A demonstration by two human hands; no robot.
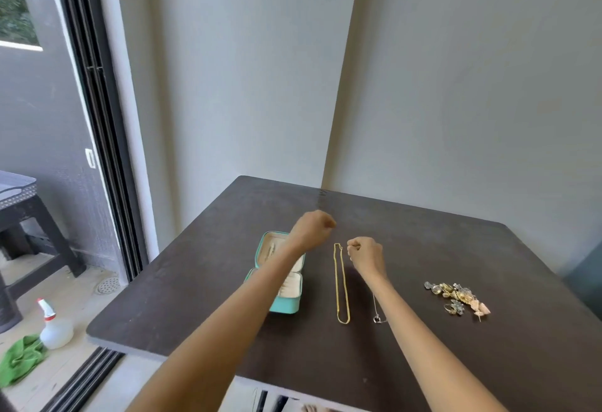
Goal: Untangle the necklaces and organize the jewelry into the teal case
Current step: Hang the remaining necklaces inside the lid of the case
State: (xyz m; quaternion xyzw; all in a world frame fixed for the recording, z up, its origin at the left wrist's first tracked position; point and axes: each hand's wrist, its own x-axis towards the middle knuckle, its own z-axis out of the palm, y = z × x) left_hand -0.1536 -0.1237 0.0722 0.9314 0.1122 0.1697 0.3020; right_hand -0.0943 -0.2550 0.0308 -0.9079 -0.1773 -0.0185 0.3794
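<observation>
The teal case (286, 305) lies open on the dark table (325, 362), its cream inside partly hidden by my left forearm. A gold necklace (342, 284) lies stretched out straight, right of the case. A thin silver necklace with a small pendant (378, 317) lies right of it, its upper chain hidden under my right forearm. My left hand (312, 227) is a closed fist raised beyond the case. My right hand (365, 255) has its fingers closed right beside the gold necklace's top end; I cannot tell if it pinches a chain.
A pile of several small gold and silver jewelry pieces (456, 297) sits at the right of the table. Walls stand close behind the table. On the floor at left are a spray bottle (53, 327), a green cloth (21, 358) and a dark stool (29, 222).
</observation>
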